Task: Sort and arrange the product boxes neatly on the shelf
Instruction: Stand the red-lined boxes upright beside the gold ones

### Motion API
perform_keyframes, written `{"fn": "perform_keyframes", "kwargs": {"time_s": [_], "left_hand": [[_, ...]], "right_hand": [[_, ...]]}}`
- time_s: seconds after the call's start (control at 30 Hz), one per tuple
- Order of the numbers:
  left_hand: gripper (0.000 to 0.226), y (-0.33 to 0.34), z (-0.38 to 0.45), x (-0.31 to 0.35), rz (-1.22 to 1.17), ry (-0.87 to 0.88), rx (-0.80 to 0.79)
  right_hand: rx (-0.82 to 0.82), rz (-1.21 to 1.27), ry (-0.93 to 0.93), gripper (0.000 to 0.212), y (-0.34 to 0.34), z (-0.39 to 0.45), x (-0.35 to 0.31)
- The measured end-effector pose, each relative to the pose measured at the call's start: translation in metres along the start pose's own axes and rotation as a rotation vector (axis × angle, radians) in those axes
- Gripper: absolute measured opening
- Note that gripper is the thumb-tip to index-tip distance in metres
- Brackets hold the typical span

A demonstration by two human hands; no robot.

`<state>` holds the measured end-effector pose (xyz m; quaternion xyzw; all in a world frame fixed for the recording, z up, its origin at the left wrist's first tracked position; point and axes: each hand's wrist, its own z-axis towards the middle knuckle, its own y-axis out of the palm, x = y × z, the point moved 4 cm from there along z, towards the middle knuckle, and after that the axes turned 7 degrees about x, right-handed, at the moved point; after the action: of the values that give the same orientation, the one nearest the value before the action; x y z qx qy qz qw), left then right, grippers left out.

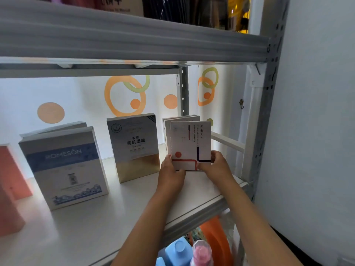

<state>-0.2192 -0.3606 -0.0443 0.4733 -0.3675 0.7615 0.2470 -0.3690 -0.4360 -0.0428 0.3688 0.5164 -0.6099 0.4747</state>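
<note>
A white box with red and navy lines [189,143] stands upright at the right end of the white shelf [119,212]. My left hand [171,173] grips its lower left corner and my right hand [217,165] grips its lower right corner. More white boxes [180,120] stand right behind it, mostly hidden. To the left stands a grey and gold box [134,146], then a blue and white ROMESON box [63,167] with another box behind it. An orange box [11,169] sits at the far left edge.
The grey upper shelf beam [134,41] hangs low overhead. A grey metal upright [267,112] and a white wall [317,121] close off the right side. Below the shelf are blue bottles [178,250], a pink bottle [201,254] and an orange item [217,239].
</note>
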Motion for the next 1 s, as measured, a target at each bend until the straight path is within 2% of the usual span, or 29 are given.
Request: {"fn": "perform_keyframes", "kwargs": {"time_s": [0.2, 0.33, 0.63, 0.8, 1.0], "left_hand": [[0.047, -0.010, -0.017, 0.009, 0.059, 0.039, 0.030], [0.058, -0.018, -0.035, 0.018, 0.105, 0.046, 0.042], [0.068, -0.046, -0.076, 0.034, 0.239, 0.191, 0.043], [0.074, -0.062, -0.087, 0.032, 0.320, 0.252, 0.032], [0.063, -0.071, -0.090, 0.039, 0.351, 0.286, 0.047]], "right_hand": [[0.011, -0.025, 0.008, 0.080, -0.008, -0.013, -0.007], [0.045, -0.047, 0.010, 0.079, -0.015, -0.028, -0.014], [0.139, -0.114, -0.121, 0.055, -0.022, -0.073, -0.023], [0.130, -0.144, -0.120, 0.068, -0.019, -0.081, -0.018], [0.092, -0.156, -0.102, 0.061, -0.016, -0.081, -0.014]]}}
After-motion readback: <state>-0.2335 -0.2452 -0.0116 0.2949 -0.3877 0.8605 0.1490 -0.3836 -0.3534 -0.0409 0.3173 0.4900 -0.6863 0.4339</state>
